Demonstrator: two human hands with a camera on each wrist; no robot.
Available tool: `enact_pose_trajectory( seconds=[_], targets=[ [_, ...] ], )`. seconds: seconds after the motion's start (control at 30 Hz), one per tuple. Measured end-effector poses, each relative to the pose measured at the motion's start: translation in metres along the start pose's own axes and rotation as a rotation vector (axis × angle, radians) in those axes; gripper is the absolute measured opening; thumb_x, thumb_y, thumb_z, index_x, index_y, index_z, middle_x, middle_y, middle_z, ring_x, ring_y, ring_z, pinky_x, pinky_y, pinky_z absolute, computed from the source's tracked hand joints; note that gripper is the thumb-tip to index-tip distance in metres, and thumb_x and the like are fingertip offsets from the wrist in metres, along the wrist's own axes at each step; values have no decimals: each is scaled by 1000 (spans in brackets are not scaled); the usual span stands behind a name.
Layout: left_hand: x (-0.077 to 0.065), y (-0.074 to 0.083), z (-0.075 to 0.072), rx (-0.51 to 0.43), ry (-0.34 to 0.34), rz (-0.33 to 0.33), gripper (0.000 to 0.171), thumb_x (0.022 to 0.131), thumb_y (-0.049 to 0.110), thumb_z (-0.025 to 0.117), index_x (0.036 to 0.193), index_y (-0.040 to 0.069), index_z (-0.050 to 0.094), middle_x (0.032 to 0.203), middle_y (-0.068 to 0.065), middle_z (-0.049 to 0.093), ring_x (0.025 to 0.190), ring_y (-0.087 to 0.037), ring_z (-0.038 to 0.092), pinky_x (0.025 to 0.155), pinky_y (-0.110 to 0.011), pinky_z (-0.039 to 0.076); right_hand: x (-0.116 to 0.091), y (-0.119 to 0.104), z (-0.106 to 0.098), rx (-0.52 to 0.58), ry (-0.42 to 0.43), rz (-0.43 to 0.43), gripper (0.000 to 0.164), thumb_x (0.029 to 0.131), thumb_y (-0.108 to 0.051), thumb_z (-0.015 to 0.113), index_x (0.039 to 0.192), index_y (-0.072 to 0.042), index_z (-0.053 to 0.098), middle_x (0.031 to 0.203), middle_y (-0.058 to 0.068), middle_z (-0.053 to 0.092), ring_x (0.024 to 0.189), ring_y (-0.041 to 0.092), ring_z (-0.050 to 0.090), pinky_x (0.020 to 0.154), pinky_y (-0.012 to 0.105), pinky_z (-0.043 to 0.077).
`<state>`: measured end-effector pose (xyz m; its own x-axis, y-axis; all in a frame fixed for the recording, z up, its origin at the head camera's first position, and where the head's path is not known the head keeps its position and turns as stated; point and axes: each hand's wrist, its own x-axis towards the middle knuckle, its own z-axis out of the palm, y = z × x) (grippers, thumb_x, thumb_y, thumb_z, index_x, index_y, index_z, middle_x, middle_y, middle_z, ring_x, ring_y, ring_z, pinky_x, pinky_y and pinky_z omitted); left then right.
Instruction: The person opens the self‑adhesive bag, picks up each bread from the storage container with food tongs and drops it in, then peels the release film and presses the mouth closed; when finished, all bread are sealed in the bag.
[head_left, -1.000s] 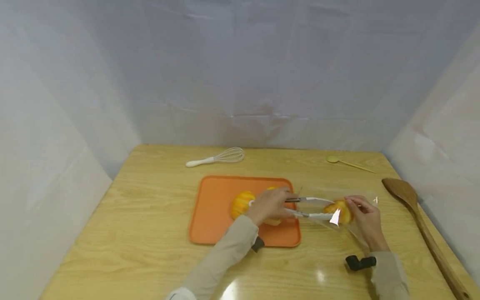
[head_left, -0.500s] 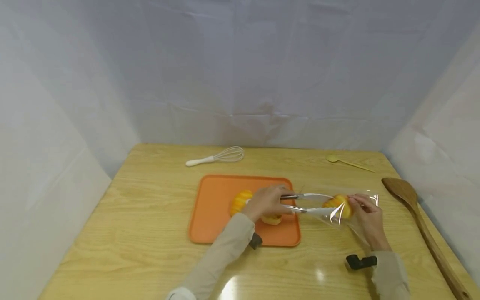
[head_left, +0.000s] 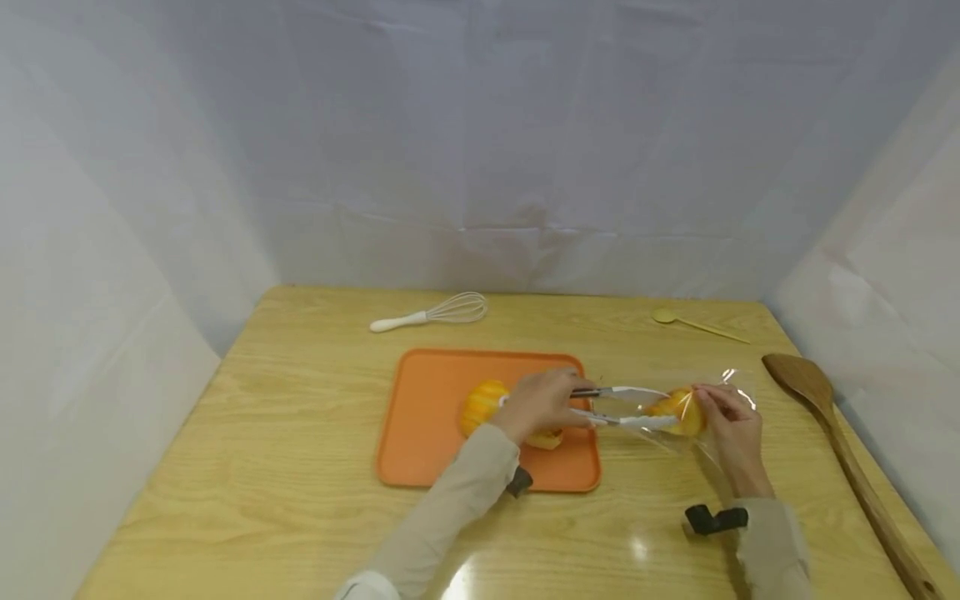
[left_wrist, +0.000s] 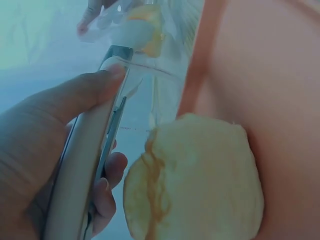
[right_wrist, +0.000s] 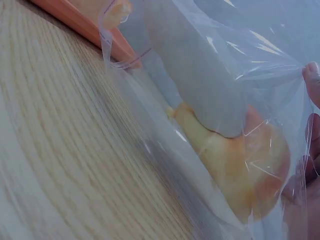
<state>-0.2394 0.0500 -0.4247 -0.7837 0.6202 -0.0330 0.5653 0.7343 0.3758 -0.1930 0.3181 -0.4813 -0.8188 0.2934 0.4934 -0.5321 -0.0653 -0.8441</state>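
My left hand (head_left: 540, 402) grips metal tongs (head_left: 618, 406) over the right edge of an orange tray (head_left: 427, 433). The tong tips reach into a clear plastic bag (head_left: 708, 400) and sit against an orange-yellow bun (head_left: 678, 410) inside it. My right hand (head_left: 723, 421) pinches the bag's far side beside that bun. In the right wrist view the bagged bun (right_wrist: 235, 170) lies under a pale tong tip (right_wrist: 200, 75). A second bun (head_left: 483, 404) sits on the tray, and a third bun (left_wrist: 195, 180) lies just under my left hand.
A whisk (head_left: 431, 314) lies behind the tray. A small yellow spoon (head_left: 693, 323) is at the back right, and a long wooden spatula (head_left: 840, 442) runs along the right edge. White cloth walls surround the wooden table (head_left: 262, 467).
Both hands, the tongs and the bag have shifted slightly towards the back of the table. The bag's free corner has lifted a little. The bun stays at the tong tips inside the bag.
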Motion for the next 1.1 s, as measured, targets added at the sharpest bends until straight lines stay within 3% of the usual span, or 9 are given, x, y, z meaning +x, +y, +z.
enact_pose_trajectory(
  seconds=[0.3,0.57,0.7,0.83,1.03,1.1],
  targets=[
    [4,3,0,44,2,33,54,83,42,76,133,25,62,115,6,64,84,-6,58,59,-19,43,-2,-2,9,-18,39,118,28,90,13,57,88,-7,77,82,-6,69,74,4,56,62,11,43],
    [5,4,3,116,-13,34,58,83,46,75,136,27,58,117,6,63,87,-6,59,58,-20,43,-1,7,0,-10,-43,42,24,90,15,57,92,0,76,84,-6,71,76,2,60,64,9,46],
    [3,6,4,124,-36,10,67,80,49,76,140,27,54,129,5,59,99,-9,60,71,-25,50,-2,9,-7,-70,-52,59,21,89,15,58,92,3,75,86,-8,72,78,1,62,65,9,48],
    [-4,8,-4,88,-40,-28,72,78,50,78,141,25,53,138,3,55,110,-13,61,85,-29,53,-2,7,-11,-148,-34,90,22,89,15,58,91,1,76,84,-9,70,76,1,60,64,9,47],
    [-27,0,-18,34,-4,-47,69,75,48,81,136,24,58,124,4,59,88,-11,60,67,-22,49,-2,3,-14,-175,-4,134,24,89,12,60,91,-4,77,85,-12,70,81,-1,61,67,7,48],
    [-39,-7,-21,-3,23,-41,72,73,47,83,136,25,58,120,3,60,88,-13,61,68,-25,49,-3,3,-14,-166,1,127,24,89,13,60,90,-3,77,85,-12,70,82,-1,60,67,7,48]
  ],
)
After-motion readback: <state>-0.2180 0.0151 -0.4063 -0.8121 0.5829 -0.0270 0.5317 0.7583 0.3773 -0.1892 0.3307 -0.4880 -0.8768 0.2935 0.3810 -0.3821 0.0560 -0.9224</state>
